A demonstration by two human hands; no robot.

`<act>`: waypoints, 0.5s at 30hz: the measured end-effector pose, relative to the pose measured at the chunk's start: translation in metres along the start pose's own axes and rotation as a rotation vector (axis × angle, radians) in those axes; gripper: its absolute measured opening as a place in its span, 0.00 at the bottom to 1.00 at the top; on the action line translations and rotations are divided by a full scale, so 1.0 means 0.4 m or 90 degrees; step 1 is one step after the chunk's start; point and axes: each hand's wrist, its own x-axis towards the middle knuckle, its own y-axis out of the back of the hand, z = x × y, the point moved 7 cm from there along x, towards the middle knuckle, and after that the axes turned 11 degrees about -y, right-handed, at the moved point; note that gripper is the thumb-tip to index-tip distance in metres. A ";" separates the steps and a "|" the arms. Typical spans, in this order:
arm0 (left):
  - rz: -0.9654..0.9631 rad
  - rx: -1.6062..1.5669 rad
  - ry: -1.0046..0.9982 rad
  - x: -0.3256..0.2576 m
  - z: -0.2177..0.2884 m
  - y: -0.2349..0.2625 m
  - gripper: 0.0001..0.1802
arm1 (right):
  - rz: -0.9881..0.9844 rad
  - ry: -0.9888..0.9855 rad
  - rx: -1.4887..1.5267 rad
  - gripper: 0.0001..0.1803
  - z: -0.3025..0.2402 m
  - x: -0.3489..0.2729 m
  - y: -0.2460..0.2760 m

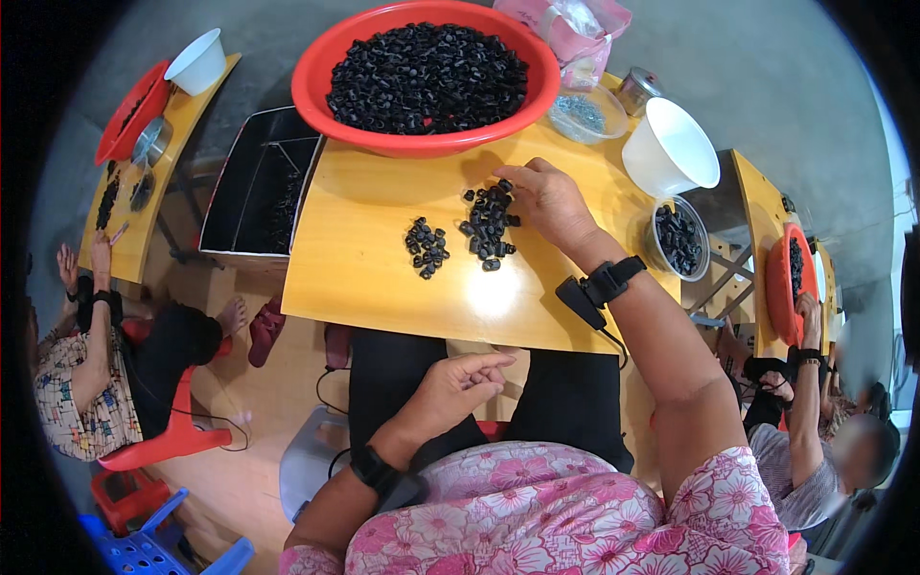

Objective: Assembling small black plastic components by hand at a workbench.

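My right hand reaches over the yellow table, its fingertips pinched at a small black piece on the upper right edge of a loose pile of black pieces. To the left of that pile lies a smaller group of black pieces. My left hand hovers over my lap, just off the table's near edge. Its fingers are curled together, and whatever they may hold is hidden. Beyond both piles, a large red basin holds a great heap of similar black pieces.
On the right stand a clear tub of black pieces, a white bucket, a clear bowl of small silvery parts and a metal tin. A dark-lined box sits left of the table. Other people work at tables either side.
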 end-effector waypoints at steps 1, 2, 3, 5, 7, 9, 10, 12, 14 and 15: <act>-0.008 -0.012 0.025 -0.001 -0.006 0.000 0.19 | -0.052 -0.053 0.098 0.21 0.013 0.009 -0.016; -0.006 -0.012 0.026 0.001 -0.009 0.003 0.19 | -0.054 -0.053 0.099 0.21 0.019 0.016 -0.024; -0.009 0.001 0.020 0.002 -0.011 0.003 0.20 | -0.048 -0.042 0.138 0.14 0.022 0.019 -0.027; -0.012 0.016 0.014 0.003 -0.009 0.004 0.21 | -0.042 -0.031 0.178 0.08 0.030 0.022 -0.025; -0.011 0.036 0.005 0.005 -0.002 0.003 0.20 | 0.015 0.029 -0.153 0.08 0.016 0.011 -0.018; -0.010 0.042 -0.007 0.007 0.012 -0.002 0.18 | 0.024 0.018 -0.166 0.09 0.028 0.006 -0.013; -0.007 0.047 -0.021 0.008 0.020 -0.004 0.17 | 0.033 0.008 -0.180 0.09 0.037 0.001 -0.007; -0.002 0.006 -0.011 0.006 0.014 -0.011 0.18 | 0.054 0.013 -0.188 0.11 0.042 -0.017 0.003; 0.005 -0.036 0.002 -0.001 0.004 -0.015 0.18 | 0.073 0.018 -0.195 0.13 0.043 -0.055 0.018; 0.022 -0.051 0.005 -0.007 0.000 -0.007 0.17 | 0.071 0.004 -0.105 0.12 0.019 -0.085 0.033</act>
